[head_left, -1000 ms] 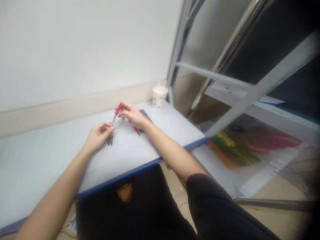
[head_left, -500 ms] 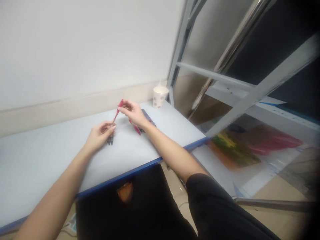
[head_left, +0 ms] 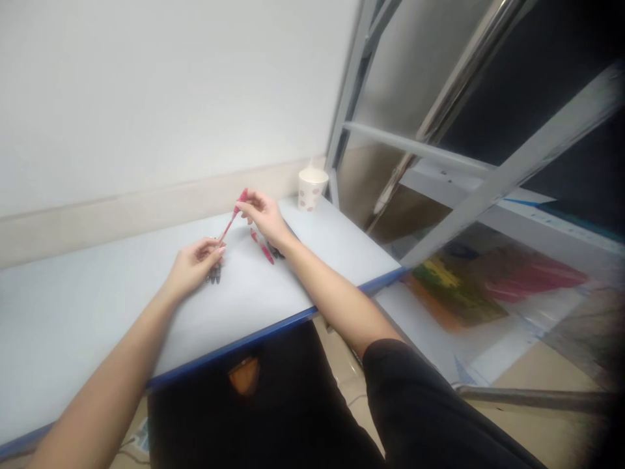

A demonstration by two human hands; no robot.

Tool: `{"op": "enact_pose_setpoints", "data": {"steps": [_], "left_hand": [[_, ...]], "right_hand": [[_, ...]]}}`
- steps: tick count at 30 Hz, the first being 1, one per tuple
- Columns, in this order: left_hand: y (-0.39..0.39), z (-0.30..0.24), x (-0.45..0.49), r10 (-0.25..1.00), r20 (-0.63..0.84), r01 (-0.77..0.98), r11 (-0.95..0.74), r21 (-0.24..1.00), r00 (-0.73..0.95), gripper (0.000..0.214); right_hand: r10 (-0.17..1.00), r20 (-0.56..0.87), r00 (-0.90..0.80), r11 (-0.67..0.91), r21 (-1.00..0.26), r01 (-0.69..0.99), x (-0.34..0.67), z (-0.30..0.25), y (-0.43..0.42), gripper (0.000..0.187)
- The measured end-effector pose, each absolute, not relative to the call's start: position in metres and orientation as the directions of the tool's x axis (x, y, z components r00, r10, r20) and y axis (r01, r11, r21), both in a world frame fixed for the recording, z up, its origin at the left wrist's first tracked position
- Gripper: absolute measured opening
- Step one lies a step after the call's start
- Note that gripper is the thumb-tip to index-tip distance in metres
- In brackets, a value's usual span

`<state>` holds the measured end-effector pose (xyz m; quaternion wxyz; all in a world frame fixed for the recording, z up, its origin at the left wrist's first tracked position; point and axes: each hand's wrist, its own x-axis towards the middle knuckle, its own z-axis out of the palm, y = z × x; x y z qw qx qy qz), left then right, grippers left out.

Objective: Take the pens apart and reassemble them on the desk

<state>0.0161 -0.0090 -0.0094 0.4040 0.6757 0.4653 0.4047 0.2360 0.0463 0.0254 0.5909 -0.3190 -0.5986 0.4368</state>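
A slim red pen (head_left: 231, 221) slants between my two hands above the table. My right hand (head_left: 263, 213) pinches its thicker red upper part. Fingertips of my left hand (head_left: 198, 262) are closed on the thin lower end, whose tip they hide. Beneath the left hand lie several dark pens (head_left: 213, 279) side by side, partly covered by the fingers. Another red pen (head_left: 263, 247) rests on the table below my right hand. Beside it are dark pens (head_left: 276, 251), partly hidden by the right wrist.
A white paper cup (head_left: 311, 191) with a printed pattern stands at the table's back right corner. The pale table (head_left: 88, 306) has a blue front edge and meets a wall behind. On the right rises a grey metal frame (head_left: 469, 195), with plastic-wrapped items (head_left: 459, 290) lower down.
My right hand has shifted slightly up and to the right with the red upper part, and more of the thin section shows. The left hand stays nearly still.
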Motion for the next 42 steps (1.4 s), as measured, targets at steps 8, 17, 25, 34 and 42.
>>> {"op": "enact_pose_setpoints", "data": {"steps": [8,17,25,34,42], "left_hand": [[-0.011,-0.007,0.018,0.959,0.155,0.295,-0.223,0.929,0.237,0.047],[-0.014,0.003,0.020,0.959,0.170,0.263,-0.228,0.937,0.226,0.046],[-0.013,0.005,0.017,0.974,0.182,0.267,-0.212,0.940,0.131,0.044],[-0.008,0.013,0.009,0.984,0.171,0.243,-0.175,0.954,0.038,0.041],[-0.001,0.006,0.002,0.991,0.134,0.131,-0.133,0.982,0.006,0.037]], "right_hand": [[0.918,0.364,-0.160,0.343,-0.928,-0.145,0.233,0.027,0.042,0.020],[0.833,0.257,-0.491,0.232,-0.966,-0.111,0.246,0.033,0.032,0.019],[0.823,0.246,-0.512,0.295,-0.955,0.016,0.250,0.037,0.028,0.023],[0.837,0.160,-0.523,0.339,-0.902,0.268,0.251,0.041,0.023,0.035],[0.848,0.156,-0.506,0.329,-0.904,0.272,0.246,0.034,0.025,0.050]]}}
